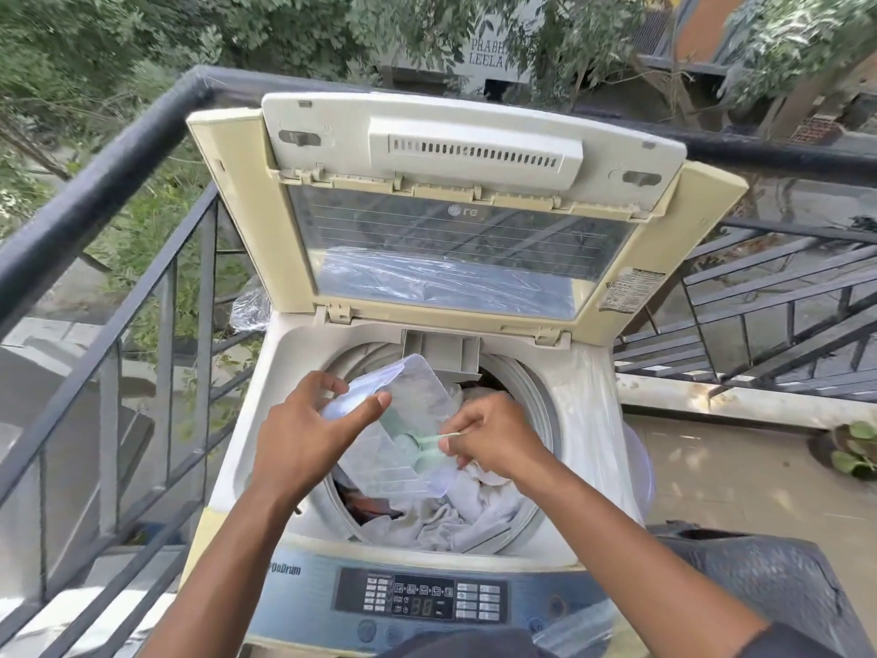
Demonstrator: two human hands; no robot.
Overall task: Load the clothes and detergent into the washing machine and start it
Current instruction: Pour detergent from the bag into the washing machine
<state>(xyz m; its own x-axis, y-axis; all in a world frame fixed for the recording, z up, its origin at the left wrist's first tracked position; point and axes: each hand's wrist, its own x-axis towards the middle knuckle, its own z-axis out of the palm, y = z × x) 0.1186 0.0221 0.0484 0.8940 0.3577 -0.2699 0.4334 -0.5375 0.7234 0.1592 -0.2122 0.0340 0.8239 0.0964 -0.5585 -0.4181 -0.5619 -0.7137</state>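
A top-loading washing machine (pixel 265 420) stands in front of me with its lid (pixel 455 220) raised. White and grey clothes (pixel 455 520) fill the drum. My left hand (pixel 303 429) holds a clear plastic detergent container (pixel 408 410) tilted over the drum. My right hand (pixel 493 439) pinches the handle of a small pale green scoop (pixel 427 448) that reaches into the container. The detergent drawer (pixel 446 349) sits at the back rim of the opening. The control panel (pixel 422 598) with its buttons and display lies at the near edge.
A black metal balcony railing (pixel 118 182) runs close on the left and behind the machine. A dark covered object (pixel 769 577) stands at the right. A potted plant (pixel 854 448) sits on the tiled floor at far right. Crumpled clear plastic (pixel 249 306) hangs behind the machine's left side.
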